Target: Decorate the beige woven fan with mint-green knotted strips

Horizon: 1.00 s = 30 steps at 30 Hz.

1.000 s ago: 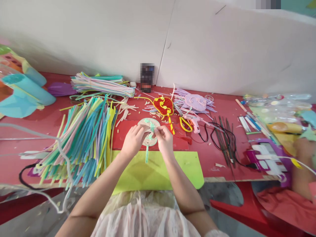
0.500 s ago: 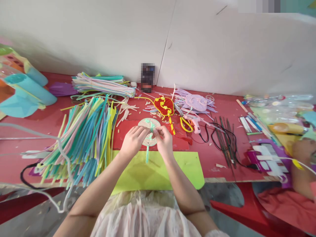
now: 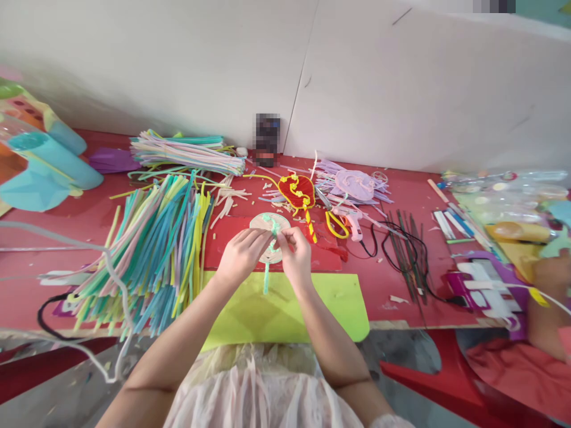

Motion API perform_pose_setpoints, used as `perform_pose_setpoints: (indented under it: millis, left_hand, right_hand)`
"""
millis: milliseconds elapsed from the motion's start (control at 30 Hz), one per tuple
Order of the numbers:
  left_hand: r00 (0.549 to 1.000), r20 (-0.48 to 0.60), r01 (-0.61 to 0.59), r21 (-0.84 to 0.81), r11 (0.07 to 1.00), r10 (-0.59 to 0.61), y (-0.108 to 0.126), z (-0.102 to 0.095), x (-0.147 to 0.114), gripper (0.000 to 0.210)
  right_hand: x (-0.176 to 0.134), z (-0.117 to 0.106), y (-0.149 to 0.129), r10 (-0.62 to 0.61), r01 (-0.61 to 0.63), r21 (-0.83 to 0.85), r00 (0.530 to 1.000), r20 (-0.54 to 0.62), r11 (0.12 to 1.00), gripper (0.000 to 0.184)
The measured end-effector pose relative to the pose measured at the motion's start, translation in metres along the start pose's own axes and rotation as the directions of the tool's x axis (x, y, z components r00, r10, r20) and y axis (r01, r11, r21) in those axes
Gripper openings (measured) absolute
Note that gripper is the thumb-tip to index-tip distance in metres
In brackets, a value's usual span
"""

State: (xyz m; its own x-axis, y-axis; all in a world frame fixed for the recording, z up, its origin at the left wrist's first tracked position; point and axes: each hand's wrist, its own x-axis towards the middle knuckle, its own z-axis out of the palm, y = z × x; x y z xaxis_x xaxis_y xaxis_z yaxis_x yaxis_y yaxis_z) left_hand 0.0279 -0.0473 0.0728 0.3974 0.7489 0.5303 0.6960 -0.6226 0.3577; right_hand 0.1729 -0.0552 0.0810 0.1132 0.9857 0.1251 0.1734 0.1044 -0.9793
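A round cream fan made of pipe cleaners (image 3: 264, 222), with mint-green trim and a twisted green handle, lies on a red board (image 3: 325, 258) in front of me. My left hand (image 3: 241, 255) comes over its left side, fingers bent together. From the right, my right hand (image 3: 297, 255) pinches thumb against fingers. Between the fingertips of both hands is a mint-green pipe cleaner piece (image 3: 275, 229) at the fan's face. The fingertips partly hide the fan's middle.
Left lie bundles of coloured pipe cleaners (image 3: 151, 249). Ahead are a red and yellow fan (image 3: 296, 193), a lilac fan (image 3: 354, 185), scissors (image 3: 336, 226) and a pink glue gun (image 3: 352, 223). A black cord (image 3: 401, 261) trails right. Another person's arm (image 3: 546, 291) rests at far right.
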Motion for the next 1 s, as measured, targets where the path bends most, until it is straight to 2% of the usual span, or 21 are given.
perform_pose_setpoints:
  millis: [100, 200, 333, 533, 867, 1000]
  left_hand:
    - [0.999, -0.004, 0.033, -0.033, 0.999, -0.033, 0.002, -0.001, 0.002, 0.023]
    - [0.992, -0.024, 0.118, -0.095, 0.988, -0.121, 0.005, -0.003, 0.004, 0.023]
    - [0.969, -0.020, 0.238, -0.197, 0.951, -0.246, 0.011, -0.004, 0.006, 0.023]
    - [0.933, 0.024, 0.346, -0.342, 0.874, -0.360, 0.013, -0.008, 0.012, 0.018]
    - [0.866, 0.182, 0.489, -0.504, 0.712, -0.466, 0.005, -0.009, 0.014, 0.011]
    - [0.863, 0.204, 0.495, -0.529, 0.689, -0.463, 0.003, -0.007, 0.014, 0.012]
  right_hand:
    - [-0.001, 0.001, -0.001, -0.002, 0.002, 0.002, 1.000, -0.011, 1.000, 0.022]
    - [-0.002, 0.002, -0.001, -0.007, 0.007, 0.009, 1.000, -0.017, 1.000, 0.020]
    - [-0.002, 0.002, -0.001, -0.015, 0.015, 0.005, 1.000, -0.023, 1.000, 0.019]
    - [-0.001, 0.000, -0.002, -0.039, 0.039, -0.020, 0.999, -0.017, 0.999, 0.020]
    - [-0.002, -0.002, 0.001, -0.085, 0.085, -0.017, 0.996, 0.020, 0.996, 0.018]
    - [-0.001, -0.004, 0.000, -0.090, 0.090, -0.035, 0.996, 0.021, 0.995, 0.019]
